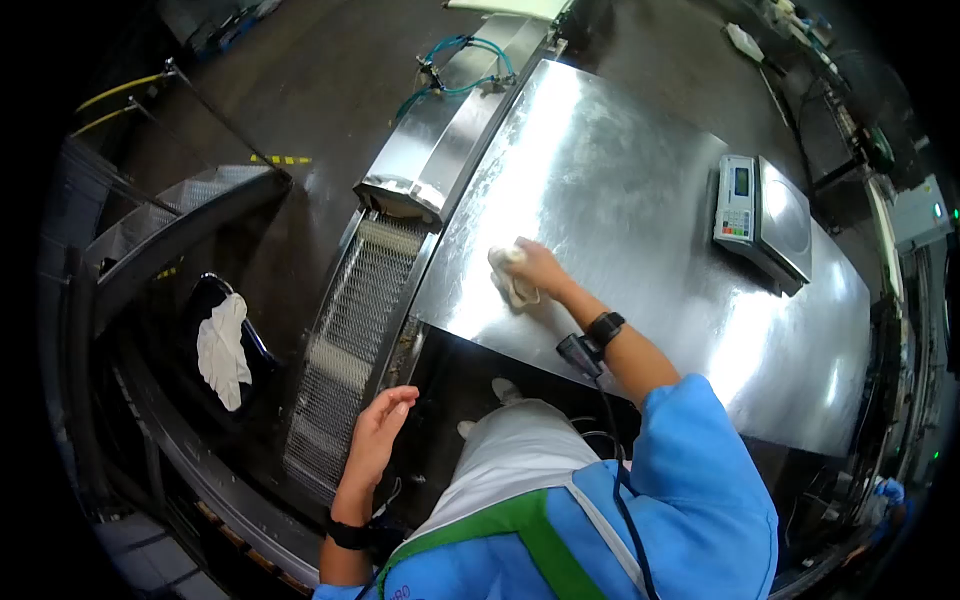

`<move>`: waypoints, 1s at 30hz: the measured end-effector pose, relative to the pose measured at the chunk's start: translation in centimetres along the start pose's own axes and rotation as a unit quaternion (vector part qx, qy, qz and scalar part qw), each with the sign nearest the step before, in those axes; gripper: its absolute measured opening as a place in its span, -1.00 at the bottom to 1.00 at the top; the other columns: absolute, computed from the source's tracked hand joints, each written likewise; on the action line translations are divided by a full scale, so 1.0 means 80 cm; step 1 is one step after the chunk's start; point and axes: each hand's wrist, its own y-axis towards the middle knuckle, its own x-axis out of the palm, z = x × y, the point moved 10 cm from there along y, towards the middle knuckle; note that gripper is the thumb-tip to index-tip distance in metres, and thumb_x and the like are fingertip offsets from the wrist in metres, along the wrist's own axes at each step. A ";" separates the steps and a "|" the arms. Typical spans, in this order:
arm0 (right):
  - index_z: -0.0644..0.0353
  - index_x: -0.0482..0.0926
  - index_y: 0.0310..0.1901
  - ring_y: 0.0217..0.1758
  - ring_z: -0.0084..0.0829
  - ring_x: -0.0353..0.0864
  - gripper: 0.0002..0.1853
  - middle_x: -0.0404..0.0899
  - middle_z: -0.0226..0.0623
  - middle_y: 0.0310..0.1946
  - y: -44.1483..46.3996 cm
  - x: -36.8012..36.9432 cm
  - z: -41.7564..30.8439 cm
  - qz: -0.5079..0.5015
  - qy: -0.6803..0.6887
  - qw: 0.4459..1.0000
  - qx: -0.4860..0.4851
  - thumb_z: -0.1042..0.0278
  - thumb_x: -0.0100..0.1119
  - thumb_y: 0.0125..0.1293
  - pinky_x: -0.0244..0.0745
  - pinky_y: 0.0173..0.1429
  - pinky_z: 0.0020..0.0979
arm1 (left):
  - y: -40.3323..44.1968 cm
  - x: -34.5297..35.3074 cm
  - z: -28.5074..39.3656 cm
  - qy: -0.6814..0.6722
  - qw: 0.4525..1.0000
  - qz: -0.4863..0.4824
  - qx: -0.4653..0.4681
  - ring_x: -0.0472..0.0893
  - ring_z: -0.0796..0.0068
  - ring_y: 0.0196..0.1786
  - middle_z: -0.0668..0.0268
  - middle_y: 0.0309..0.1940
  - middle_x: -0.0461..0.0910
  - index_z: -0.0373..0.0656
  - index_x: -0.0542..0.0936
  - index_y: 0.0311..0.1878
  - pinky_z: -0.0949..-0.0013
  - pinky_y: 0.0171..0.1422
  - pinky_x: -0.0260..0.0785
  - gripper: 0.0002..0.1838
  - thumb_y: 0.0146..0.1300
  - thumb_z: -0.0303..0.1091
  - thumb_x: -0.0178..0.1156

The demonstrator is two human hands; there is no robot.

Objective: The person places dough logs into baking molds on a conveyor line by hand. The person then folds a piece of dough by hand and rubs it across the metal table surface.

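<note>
Right grip [536, 266] clutching cloth [510, 278] | left grip [379, 428] unclenched | scale [784, 215] atop shiny table [620, 190] | dark floor [330, 90]

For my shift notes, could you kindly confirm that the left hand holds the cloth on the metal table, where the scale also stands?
Not quite: it is the right hand that holds the cloth on the metal table, as the head view shows; the scale does stand there too.

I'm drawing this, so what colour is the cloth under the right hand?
The cloth is creamy off-white, best seen in the head view.
</note>
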 end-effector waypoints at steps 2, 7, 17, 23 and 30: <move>0.27 0.37 -0.23 -0.41 -0.47 0.44 -0.73 0.45 -0.28 -0.44 -0.002 -0.021 0.023 0.016 0.293 0.950 0.108 0.33 0.04 0.03 0.38 -0.34 -0.47 | -0.007 -0.015 -0.007 -0.001 1.000 -0.009 0.009 0.39 0.57 -0.12 0.34 -0.18 0.44 -0.22 0.42 -0.12 0.53 -0.03 0.17 -0.74 0.16 -0.35 -0.11; 0.31 0.36 -0.22 -0.36 -0.50 0.43 -0.73 0.43 -0.28 -0.37 0.019 -0.104 0.022 0.106 0.420 0.889 0.146 0.35 0.03 0.05 0.38 -0.32 -0.50 | -0.014 -0.066 -0.033 -0.002 0.999 0.032 -0.024 0.40 0.59 -0.14 0.33 -0.20 0.45 -0.24 0.41 -0.13 0.53 -0.06 0.19 -0.75 0.19 -0.34 -0.13; 0.23 0.29 -0.39 -0.27 -0.18 0.40 -0.80 0.40 -0.10 -0.33 0.241 -0.256 0.026 0.352 -0.134 0.925 -0.059 0.54 0.04 -0.10 0.27 -0.28 -0.28 | 0.022 -0.135 -0.062 -0.120 0.965 0.183 -0.145 0.38 0.51 -0.10 0.28 -0.17 0.42 -0.27 0.39 -0.10 0.49 0.02 0.17 -0.72 0.17 -0.32 -0.08; 0.10 0.39 -0.37 0.00 -0.11 0.29 -0.78 0.28 -0.21 0.02 0.325 -0.181 0.061 0.223 -0.368 0.878 -0.209 0.53 0.09 -0.14 0.23 0.05 -0.29 | 0.055 -0.122 -0.057 -0.098 0.966 0.174 -0.163 0.41 0.55 -0.16 0.33 -0.22 0.45 -0.22 0.42 -0.12 0.52 -0.02 0.20 -0.73 0.19 -0.27 -0.06; 0.18 0.35 -0.42 -0.02 -0.11 0.33 -0.91 0.30 -0.17 0.01 0.359 -0.188 0.088 0.201 -0.277 0.931 -0.125 0.53 -0.10 -0.02 0.30 -0.04 -0.33 | 0.071 -0.112 -0.042 -0.101 0.957 0.182 -0.203 0.41 0.55 -0.15 0.33 -0.21 0.46 -0.21 0.42 -0.12 0.52 -0.01 0.20 -0.74 0.19 -0.28 -0.07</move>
